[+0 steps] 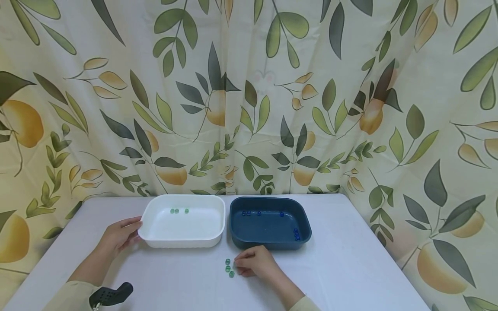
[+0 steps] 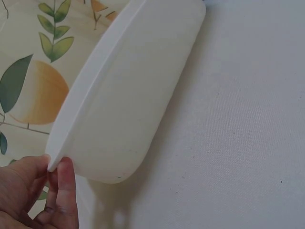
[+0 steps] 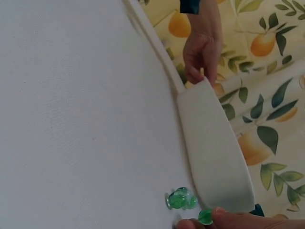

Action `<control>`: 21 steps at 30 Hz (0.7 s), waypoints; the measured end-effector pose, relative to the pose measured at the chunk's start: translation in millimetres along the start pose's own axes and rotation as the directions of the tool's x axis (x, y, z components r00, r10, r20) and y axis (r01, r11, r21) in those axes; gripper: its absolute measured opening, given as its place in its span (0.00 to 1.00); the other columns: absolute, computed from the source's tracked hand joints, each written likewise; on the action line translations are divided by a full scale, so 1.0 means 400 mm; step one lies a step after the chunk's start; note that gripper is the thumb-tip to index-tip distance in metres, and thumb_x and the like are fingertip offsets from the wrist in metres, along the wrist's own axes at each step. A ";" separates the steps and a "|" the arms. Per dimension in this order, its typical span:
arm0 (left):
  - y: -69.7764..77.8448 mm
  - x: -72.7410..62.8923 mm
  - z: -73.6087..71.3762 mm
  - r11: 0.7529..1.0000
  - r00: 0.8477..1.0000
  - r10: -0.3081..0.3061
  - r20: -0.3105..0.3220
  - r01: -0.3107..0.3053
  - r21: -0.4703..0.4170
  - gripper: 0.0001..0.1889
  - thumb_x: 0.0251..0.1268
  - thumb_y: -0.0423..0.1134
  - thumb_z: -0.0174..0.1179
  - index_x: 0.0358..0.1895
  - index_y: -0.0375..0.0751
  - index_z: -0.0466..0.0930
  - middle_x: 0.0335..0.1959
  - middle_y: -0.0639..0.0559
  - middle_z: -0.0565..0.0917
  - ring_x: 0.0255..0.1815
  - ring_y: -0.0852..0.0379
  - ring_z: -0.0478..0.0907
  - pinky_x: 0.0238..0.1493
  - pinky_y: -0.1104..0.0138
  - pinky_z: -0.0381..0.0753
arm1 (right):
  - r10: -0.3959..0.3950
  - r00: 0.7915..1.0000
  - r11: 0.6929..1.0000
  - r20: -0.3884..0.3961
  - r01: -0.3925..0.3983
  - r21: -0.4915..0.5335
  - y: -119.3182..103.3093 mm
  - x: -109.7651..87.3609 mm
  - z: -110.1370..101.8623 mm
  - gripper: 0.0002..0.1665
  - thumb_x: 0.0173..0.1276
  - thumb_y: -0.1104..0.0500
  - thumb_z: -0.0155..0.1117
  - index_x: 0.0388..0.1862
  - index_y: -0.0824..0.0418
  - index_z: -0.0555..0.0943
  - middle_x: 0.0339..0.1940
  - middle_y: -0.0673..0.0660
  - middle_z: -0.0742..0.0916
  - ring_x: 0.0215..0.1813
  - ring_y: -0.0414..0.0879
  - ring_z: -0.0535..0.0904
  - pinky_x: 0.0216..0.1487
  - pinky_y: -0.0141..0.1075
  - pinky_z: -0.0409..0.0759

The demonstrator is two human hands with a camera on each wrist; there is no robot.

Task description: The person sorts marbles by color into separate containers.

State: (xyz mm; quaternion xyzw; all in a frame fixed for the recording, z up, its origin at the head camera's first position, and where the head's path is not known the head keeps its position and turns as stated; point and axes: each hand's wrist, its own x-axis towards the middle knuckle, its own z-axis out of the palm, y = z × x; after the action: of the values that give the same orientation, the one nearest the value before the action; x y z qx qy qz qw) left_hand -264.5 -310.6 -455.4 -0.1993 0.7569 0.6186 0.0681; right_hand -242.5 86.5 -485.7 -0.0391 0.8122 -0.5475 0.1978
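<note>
My left hand (image 1: 119, 235) pinches the left rim of a white plastic basin (image 1: 180, 243), thumb on one side and fingers on the other in the left wrist view. Three green glass marbles (image 1: 177, 211) lie inside this basin. In front of the dark blue basin (image 1: 268, 244), my right hand (image 1: 260, 262) is low over the table. Between its thumb and finger it holds a green marble (image 3: 205, 216), seen in the right wrist view. Just left of those fingers, three more green marbles (image 1: 228, 268) sit close together on the table.
Several dark blue marbles (image 1: 296, 233) lie in the blue basin, which stands close beside the white one. A white cloth covers the table (image 1: 350, 259). Behind it hangs a curtain (image 1: 249, 129) patterned with leaves and fruit. A black strap (image 1: 110, 295) is on my left forearm.
</note>
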 end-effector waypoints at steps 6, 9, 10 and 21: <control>0.000 0.003 0.000 1.000 1.000 -0.005 -0.009 0.005 0.011 0.30 0.72 0.41 0.58 0.70 0.28 0.62 0.40 0.52 0.85 0.31 0.66 0.80 0.35 0.72 0.84 | -0.008 1.000 0.998 -0.013 0.009 0.068 -0.013 -0.002 -0.011 0.11 0.62 0.65 0.69 0.40 0.72 0.86 0.32 0.62 0.89 0.32 0.48 0.87 0.36 0.40 0.88; 0.000 0.005 0.000 1.000 1.000 -0.012 -0.013 0.012 0.009 0.31 0.72 0.41 0.58 0.71 0.28 0.62 0.42 0.50 0.85 0.31 0.66 0.80 0.36 0.71 0.85 | -0.014 1.000 0.996 -0.008 0.015 0.083 -0.026 -0.003 -0.017 0.11 0.63 0.65 0.69 0.40 0.73 0.86 0.32 0.63 0.90 0.33 0.48 0.87 0.36 0.41 0.88; 0.000 0.005 0.000 1.000 1.000 -0.015 -0.014 0.015 0.008 0.31 0.72 0.42 0.58 0.71 0.28 0.62 0.42 0.50 0.85 0.31 0.66 0.80 0.36 0.71 0.85 | -0.016 1.000 0.996 -0.004 0.016 0.084 -0.031 -0.003 -0.019 0.11 0.63 0.64 0.69 0.40 0.73 0.86 0.32 0.62 0.90 0.33 0.47 0.87 0.36 0.40 0.88; -0.003 0.005 -0.001 0.999 1.000 -0.008 -0.011 0.008 0.033 0.30 0.72 0.42 0.57 0.71 0.28 0.62 0.40 0.54 0.85 0.31 0.67 0.80 0.36 0.71 0.84 | -0.014 0.999 0.998 0.038 0.012 0.054 -0.087 0.007 -0.035 0.13 0.65 0.62 0.67 0.43 0.71 0.86 0.36 0.59 0.90 0.35 0.46 0.88 0.38 0.38 0.88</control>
State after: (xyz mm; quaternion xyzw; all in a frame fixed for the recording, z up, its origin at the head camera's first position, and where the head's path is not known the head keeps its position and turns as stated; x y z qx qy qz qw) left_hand -265.7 -311.7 -457.2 -0.2044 0.7667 0.6046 0.0698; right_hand -255.2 84.2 -450.6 -0.0494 0.7930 -0.5696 0.2106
